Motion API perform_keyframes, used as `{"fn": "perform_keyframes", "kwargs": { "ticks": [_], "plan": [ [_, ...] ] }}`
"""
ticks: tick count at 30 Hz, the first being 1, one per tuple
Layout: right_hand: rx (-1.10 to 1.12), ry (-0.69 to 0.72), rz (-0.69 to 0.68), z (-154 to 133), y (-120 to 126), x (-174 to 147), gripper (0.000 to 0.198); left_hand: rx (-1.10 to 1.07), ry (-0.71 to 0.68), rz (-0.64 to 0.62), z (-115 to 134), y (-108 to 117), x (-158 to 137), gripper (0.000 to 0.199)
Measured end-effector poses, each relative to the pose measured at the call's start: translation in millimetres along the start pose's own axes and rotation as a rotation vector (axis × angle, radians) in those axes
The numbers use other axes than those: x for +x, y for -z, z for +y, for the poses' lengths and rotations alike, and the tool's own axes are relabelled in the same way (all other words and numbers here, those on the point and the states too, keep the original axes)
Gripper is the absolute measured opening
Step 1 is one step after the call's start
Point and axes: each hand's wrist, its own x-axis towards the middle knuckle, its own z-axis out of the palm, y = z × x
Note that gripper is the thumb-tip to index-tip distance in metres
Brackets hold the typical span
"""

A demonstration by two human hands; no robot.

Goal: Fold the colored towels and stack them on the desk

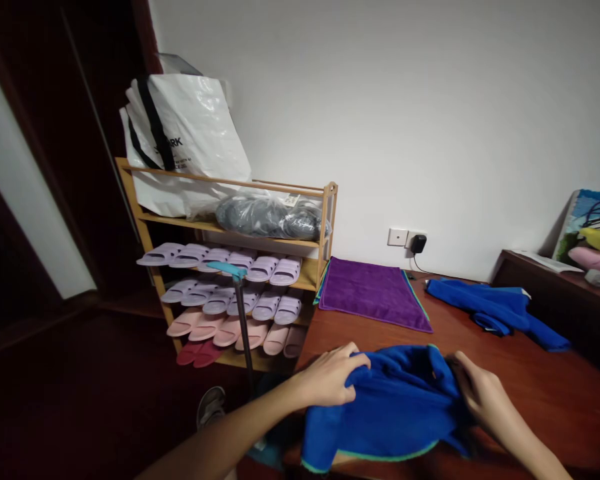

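A blue cloth (390, 413) with green edging hangs bunched between my two hands, low over the front of the wooden table. My left hand (333, 373) is closed on its upper left part, fingers curled into the fabric. At the opposite side, my right hand (473, 383) pinches the cloth near its upper right edge. Farther back on the tabletop lies a flat stack of cloths with a purple cloth (373, 293) on top. To the right of that stack, more blue cloth (490, 307) lies crumpled.
At left stands a wooden shoe rack (325, 227) with rows of slippers (230, 300) and a white bag (195, 127) on top. A pole with a blue head (227, 270) leans before it. A black charger (419, 244) is plugged into the wall behind the table (540, 400).
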Motion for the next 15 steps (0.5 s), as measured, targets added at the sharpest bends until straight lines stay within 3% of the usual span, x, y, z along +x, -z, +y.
{"fn": "perform_keyframes", "kwargs": {
  "ticks": [3, 7, 10, 13, 15],
  "plan": [
    [-0.031, -0.031, 0.087, 12.2, 15.2, 2.5, 0.027, -0.102, 0.085, 0.057, -9.2, 4.5, -10.3, 0.051],
    [-0.131, -0.144, 0.202, 57.5, 29.2, 4.3, 0.027, 0.004, 0.225, 0.110, -33.1, 3.0, -28.1, 0.029],
    [-0.173, -0.250, 0.171, 92.3, 31.2, 5.4, 0.029, 0.087, 0.284, 0.189, -36.6, 4.5, -35.3, 0.043],
    [-0.164, -0.311, 0.107, 104.8, 27.9, 10.3, 0.032, 0.070, 0.186, 0.327, -11.1, 10.5, -26.1, 0.060],
    [-0.153, -0.321, 0.085, 100.8, 25.6, 14.4, 0.034, 0.044, -0.024, 0.282, 13.7, 10.4, -11.4, 0.054]
  ]
}}
